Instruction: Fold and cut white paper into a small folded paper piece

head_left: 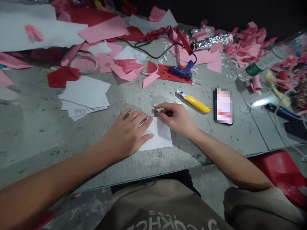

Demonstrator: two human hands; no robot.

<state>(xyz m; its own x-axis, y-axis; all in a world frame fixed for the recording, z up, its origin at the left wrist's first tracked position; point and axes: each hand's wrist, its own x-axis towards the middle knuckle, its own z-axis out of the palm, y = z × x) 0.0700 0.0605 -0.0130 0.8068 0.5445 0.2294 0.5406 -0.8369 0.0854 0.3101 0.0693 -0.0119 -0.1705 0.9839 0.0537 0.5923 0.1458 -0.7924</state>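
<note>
A small white sheet of paper (159, 135) lies on the grey table near its front edge. My left hand (127, 131) rests over the sheet's left part, its fingers spread and thumb apart. At the far edge of the same sheet, my right hand (176, 118) has its fingers curled and thumb and fingertips drawn together on the paper. The exact contact under these fingertips is partly hidden. Just beyond the right hand lies a yellow utility knife (196, 103), its tip pointing left. Several white sheets (86, 92) form a loose stack left of my hands.
A phone (223, 107) lies to the right. Farther back are a blue glue gun (183, 72) with a black cord, rolls of tape (83, 65), pink paper scraps (129, 68) and a plastic bottle (254, 68). A red stool (280, 169) stands below the table at right.
</note>
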